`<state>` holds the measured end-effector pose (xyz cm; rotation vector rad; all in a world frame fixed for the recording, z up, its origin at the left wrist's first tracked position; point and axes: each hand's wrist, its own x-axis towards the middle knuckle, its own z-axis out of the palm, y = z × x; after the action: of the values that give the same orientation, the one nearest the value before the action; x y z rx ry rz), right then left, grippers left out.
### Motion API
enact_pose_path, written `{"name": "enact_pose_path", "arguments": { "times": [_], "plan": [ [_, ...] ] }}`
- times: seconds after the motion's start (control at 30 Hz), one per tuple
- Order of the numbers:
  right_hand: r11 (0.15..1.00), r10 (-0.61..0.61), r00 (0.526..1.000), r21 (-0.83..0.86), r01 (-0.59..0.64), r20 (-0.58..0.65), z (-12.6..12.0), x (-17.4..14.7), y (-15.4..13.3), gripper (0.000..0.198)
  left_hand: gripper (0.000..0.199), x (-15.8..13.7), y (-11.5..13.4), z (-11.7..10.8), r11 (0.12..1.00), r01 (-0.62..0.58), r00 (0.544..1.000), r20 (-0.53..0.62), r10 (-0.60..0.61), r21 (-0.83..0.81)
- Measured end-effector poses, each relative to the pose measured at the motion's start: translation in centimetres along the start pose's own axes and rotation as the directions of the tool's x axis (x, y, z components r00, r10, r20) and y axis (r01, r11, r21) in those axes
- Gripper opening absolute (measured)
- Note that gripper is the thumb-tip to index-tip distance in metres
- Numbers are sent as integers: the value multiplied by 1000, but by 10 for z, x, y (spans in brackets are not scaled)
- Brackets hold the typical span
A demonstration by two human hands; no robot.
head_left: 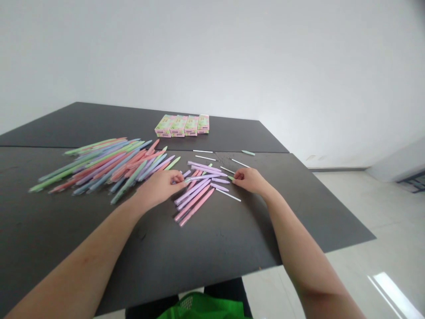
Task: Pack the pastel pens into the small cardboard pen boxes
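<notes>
A large heap of pink, green, blue and purple plastic pens [106, 164] lies leftmost on the matte dark-grey table [318, 217], its upper ends near the seam. Just beside the heap, the left hand [162, 184] has thumb and fingers pinched on a slim, pale bluish plastic barrel [198, 178]. Beyond the seam, flat pink-and-green printed boxes [182, 126] stand in a row. Nearer, a loose group of purple and pink plastic pens [195, 199] lies between the hands, a broad strip of tabletop separating it from the front edge. Thin white sticks [229, 194] lie around its right side. The right hand [247, 180] has its fingertips closed on a small green pointed piece [230, 178]; a wide stretch of tabletop runs from there to the slanting right edge.
</notes>
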<state>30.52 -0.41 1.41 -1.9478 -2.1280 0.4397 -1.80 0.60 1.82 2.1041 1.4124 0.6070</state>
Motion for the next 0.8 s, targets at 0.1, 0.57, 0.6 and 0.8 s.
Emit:
{"name": "enact_pose_path", "arguments": {
  "times": [0.1, 0.57, 0.6, 0.8],
  "plan": [
    [1000, 0, 1000, 4, 0, 3, 0, 0, 0, 8, 28, 0, -2, 6, 995, -24, 1000, 5, 23, 102],
    [1000, 10, 1000, -10, -10, 7, -2, -1, -3, 10, 18, -15, -4, -49, 849, 84, 930, 264, -255, 522],
    [1000, 9, 1000, -13, -9, 6, -2, -1, -3, 10, 15, -16, -3, -49, 831, 75, 915, 294, -277, 551],
    [1000, 5, 1000, -1, -5, -8, 0, -1, -2, 9, 6, -18, 6, -45, 805, 54, 901, 318, -294, 591]
  ]
}}
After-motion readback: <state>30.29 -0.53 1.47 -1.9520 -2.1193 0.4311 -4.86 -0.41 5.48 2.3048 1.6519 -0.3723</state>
